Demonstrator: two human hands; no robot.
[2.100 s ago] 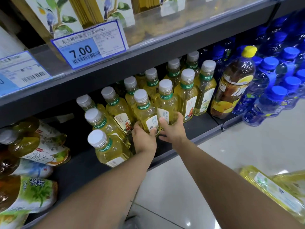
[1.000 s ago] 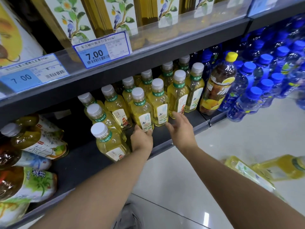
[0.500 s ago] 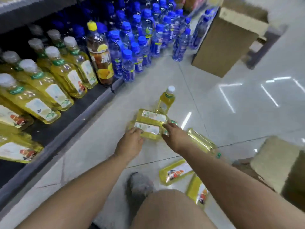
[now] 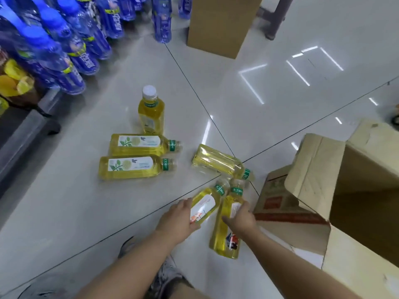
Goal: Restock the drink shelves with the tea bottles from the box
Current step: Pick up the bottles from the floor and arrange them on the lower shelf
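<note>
Several yellow tea bottles are on the floor tiles. One stands upright (image 4: 151,113). Two with green-leaf labels lie side by side (image 4: 138,144) (image 4: 131,167), and another lies on its side (image 4: 218,161). My left hand (image 4: 179,219) grips a lying bottle with an orange label (image 4: 205,207). Beside it, my right hand (image 4: 239,216) wraps over a second orange-label bottle (image 4: 225,240). The open cardboard box (image 4: 315,175) stands just right of my right hand, flaps up; its inside is not visible.
Blue water bottles (image 4: 64,50) crowd the low shelf at upper left, whose front edge (image 4: 26,134) runs along the left. A closed cardboard box (image 4: 220,24) stands on the floor at the back. My shoe (image 4: 168,275) is below the hands.
My hands left the shelved bottles and the view swung down to the floor. From the two green-label bottles they moved nearer, onto the two orange-label bottles by the box.
</note>
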